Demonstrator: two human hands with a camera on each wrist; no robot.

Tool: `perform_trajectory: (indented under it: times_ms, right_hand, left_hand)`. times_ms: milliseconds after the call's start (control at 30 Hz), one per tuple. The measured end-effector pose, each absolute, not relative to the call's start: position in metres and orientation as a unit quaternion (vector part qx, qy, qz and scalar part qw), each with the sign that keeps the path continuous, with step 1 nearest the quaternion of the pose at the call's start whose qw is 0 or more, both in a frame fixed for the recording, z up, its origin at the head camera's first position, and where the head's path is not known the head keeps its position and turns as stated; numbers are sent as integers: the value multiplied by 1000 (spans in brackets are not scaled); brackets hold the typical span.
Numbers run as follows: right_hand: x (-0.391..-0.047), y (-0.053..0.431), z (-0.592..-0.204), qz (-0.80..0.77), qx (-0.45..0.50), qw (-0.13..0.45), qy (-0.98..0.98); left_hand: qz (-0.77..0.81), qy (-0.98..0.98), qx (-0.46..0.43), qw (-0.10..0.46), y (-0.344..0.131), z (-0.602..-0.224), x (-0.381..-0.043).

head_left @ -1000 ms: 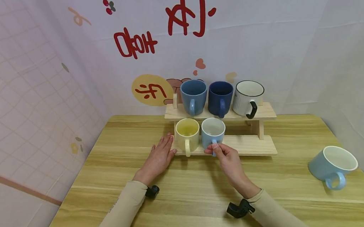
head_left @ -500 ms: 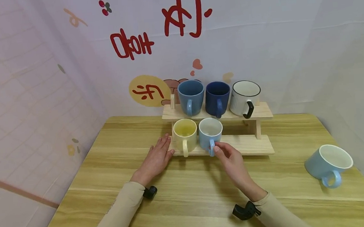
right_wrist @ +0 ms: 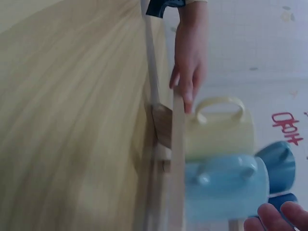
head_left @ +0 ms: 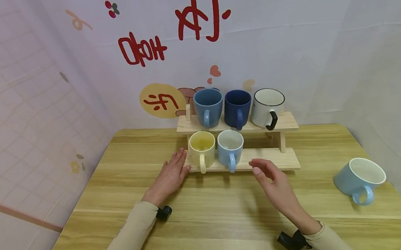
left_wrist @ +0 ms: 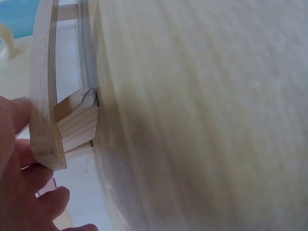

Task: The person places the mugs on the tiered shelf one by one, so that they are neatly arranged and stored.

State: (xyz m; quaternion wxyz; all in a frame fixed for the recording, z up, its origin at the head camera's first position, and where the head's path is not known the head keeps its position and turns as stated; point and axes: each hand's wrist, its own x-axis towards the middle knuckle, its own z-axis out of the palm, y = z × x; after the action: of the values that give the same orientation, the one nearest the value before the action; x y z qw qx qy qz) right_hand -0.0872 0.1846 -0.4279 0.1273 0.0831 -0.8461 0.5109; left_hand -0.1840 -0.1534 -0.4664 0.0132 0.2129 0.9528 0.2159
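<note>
My left hand (head_left: pixel 169 178) rests against the left end of a two-tier wooden shelf (head_left: pixel 274 158), fingers mostly straight. In the left wrist view, its thumb and fingers touch the shelf board's end (left_wrist: pixel 45 130). My right hand (head_left: pixel 277 185) holds nothing; it hovers in front of the lower tier, fingers loosely bent, to the right of a light blue mug (head_left: pixel 229 154). That mug stands upright on the lower tier with its handle to the front. Left of it stands a pale yellow mug (head_left: pixel 208 157), also handle forward. In the right wrist view, only fingertips (right_wrist: pixel 272 219) of my right hand show.
The upper tier holds a medium blue mug (head_left: pixel 213 108), a dark blue mug (head_left: pixel 236 108) and a white mug (head_left: pixel 264 110) with a black rim and handle. Another light blue mug (head_left: pixel 349 180) lies tilted at the table's right. A printed white cloth (head_left: pixel 304 54) hangs behind the wooden table (head_left: pixel 208 226).
My right hand has let go of the light blue mug's handle and moved right, away from it. The mug stays on the lower tier. My left hand keeps its place at the shelf end.
</note>
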Motion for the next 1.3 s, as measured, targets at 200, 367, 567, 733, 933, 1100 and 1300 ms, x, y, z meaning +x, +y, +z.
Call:
perform_trajectory:
  times_ms: [200, 367, 567, 733, 933, 1100, 1300]
  right_hand:
    - [-74, 208, -418, 488, 85, 181, -850]
    - [-62, 226, -410, 450, 73, 230, -860]
    - [-51, 253, -402, 415, 53, 288, -861]
    - [-40, 275, -393, 421, 13, 307, -853]
    - [-27, 301, -388, 435, -62, 307, -844]
    - [-19, 322, -390, 435, -94, 323, -835]
    - [-8, 345, -398, 432, -153, 337, -822]
  left_hand:
    - [218, 952, 212, 16, -154, -465, -185]
    - [219, 952, 213, 15, -154, -464, -184]
    - [213, 953, 213, 18, -155, -466, -185]
    - [213, 953, 216, 14, -155, -467, -186]
    - [214, 953, 215, 13, -155, -467, -187]
    - [215, 953, 212, 16, -155, -467, -187]
    - [220, 953, 210, 17, -154, -467, -187]
